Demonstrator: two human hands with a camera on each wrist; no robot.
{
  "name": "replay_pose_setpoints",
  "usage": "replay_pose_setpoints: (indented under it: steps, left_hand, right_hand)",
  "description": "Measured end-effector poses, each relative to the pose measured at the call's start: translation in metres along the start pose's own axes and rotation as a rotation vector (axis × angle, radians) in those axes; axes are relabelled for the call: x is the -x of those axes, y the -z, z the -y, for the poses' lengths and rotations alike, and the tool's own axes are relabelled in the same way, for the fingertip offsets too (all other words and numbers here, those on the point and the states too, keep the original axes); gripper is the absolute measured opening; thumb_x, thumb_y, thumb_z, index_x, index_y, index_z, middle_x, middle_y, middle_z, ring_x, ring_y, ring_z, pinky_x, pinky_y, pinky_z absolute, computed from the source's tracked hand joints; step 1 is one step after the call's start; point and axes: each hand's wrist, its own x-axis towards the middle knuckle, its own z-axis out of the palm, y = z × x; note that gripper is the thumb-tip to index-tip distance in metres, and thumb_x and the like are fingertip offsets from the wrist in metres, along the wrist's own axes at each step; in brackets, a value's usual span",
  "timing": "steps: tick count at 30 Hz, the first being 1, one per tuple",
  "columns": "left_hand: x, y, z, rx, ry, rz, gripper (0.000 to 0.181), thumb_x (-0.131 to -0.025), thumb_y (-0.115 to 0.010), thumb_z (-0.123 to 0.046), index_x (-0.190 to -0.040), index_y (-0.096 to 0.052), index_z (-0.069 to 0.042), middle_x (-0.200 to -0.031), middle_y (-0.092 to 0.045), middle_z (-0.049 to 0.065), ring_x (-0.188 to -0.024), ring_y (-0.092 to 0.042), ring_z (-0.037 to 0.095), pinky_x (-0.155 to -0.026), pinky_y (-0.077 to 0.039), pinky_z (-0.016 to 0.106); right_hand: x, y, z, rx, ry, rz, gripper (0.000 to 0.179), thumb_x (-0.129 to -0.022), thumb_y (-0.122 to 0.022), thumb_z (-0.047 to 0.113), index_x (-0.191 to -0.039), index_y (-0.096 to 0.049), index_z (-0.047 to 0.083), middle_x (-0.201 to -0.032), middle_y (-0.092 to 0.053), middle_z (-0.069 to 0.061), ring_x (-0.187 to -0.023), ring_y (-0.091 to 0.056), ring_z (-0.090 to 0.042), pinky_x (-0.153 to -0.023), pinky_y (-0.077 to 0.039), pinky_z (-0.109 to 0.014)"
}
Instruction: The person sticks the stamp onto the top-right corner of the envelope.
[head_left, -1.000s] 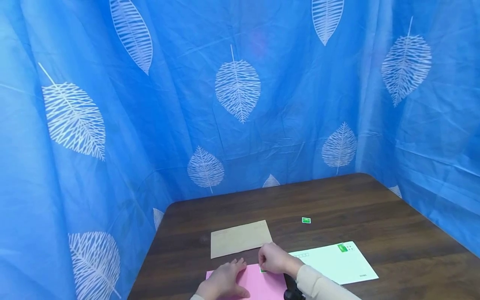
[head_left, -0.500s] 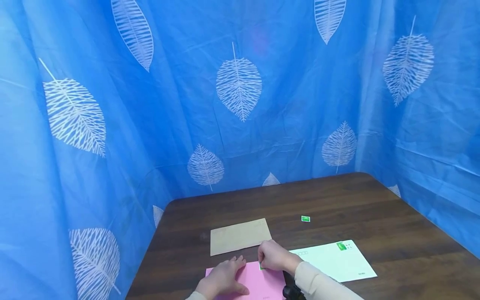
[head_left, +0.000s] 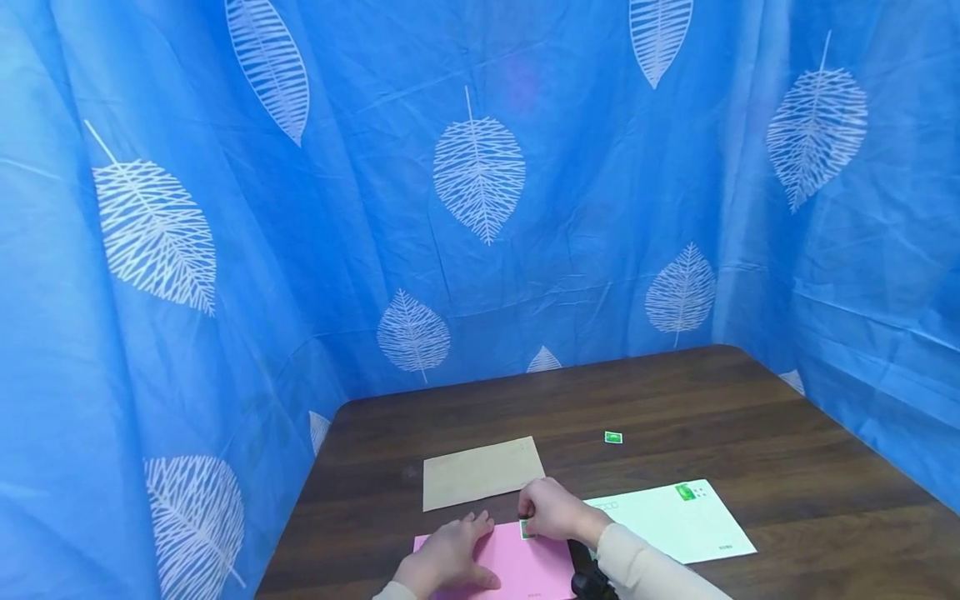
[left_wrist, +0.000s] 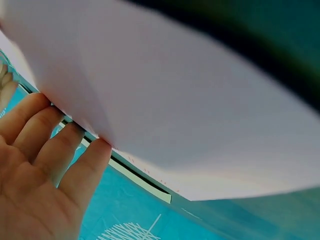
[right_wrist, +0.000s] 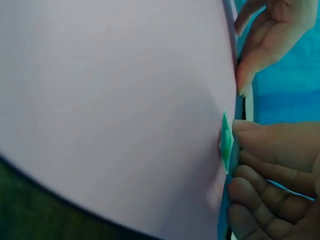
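Observation:
A pink envelope (head_left: 528, 571) lies at the near edge of the table. My left hand (head_left: 448, 553) rests on its left part with the fingers spread; in the left wrist view the fingertips (left_wrist: 102, 146) touch the paper. At the envelope's upper right corner, my right hand (head_left: 555, 510) has curled fingers and holds a small green postage stamp (head_left: 526, 530) by its edge. The right wrist view has the thumb against the stamp (right_wrist: 226, 144), which lies at or just over the pink paper. The fingertip behind the stamp is hidden.
Beyond the pink envelope lies a brown envelope (head_left: 480, 475). To the right is a white envelope (head_left: 675, 529) with a green stamp (head_left: 685, 492) at its corner. Another green stamp (head_left: 613, 437) lies farther back on the dark wooden table (head_left: 660, 392). A blue leaf-patterned curtain (head_left: 360, 208) surrounds the table.
My right fingers have shifted slightly at the envelope's corner, and more of the green stamp shows now. The left hand stays in place on the pink envelope.

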Motion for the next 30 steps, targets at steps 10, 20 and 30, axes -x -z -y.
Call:
replay_pose_setpoints:
  steps: [10,20,30]
  left_hand:
    - [-0.003,-0.002,0.001,0.012,0.008,-0.018,0.08,-0.072,-0.086,-0.043,-0.138,-0.059,-0.006,-0.145,-0.057,0.016,-0.132,-0.054,0.039,-0.107,-0.048,0.047]
    - [-0.002,0.0,0.0,0.023,0.005,-0.008,0.08,-0.072,-0.086,-0.042,-0.139,-0.058,-0.006,-0.146,-0.055,0.017,-0.132,-0.054,0.041,-0.107,-0.047,0.048]
    - [-0.002,-0.002,0.002,0.018,-0.021,-0.023,0.078,-0.072,-0.087,-0.041,-0.136,-0.06,-0.004,-0.145,-0.057,0.016,-0.133,-0.054,0.041,-0.107,-0.048,0.047]
  right_hand:
    - [0.021,0.014,0.006,0.238,0.225,0.104,0.017,-0.087,-0.067,-0.002,-0.098,-0.076,0.008,-0.096,-0.071,0.002,-0.089,-0.065,-0.005,-0.078,-0.056,-0.021]
    - [0.032,0.011,0.002,0.444,0.433,0.077,0.019,-0.085,-0.072,0.001,-0.096,-0.073,0.015,-0.105,-0.071,0.003,-0.095,-0.068,-0.004,-0.079,-0.056,-0.021]
    - [0.033,0.007,0.004,0.45,0.359,0.122,0.018,-0.086,-0.072,0.004,-0.1,-0.078,0.013,-0.112,-0.071,-0.001,-0.102,-0.07,-0.011,-0.084,-0.057,-0.02]
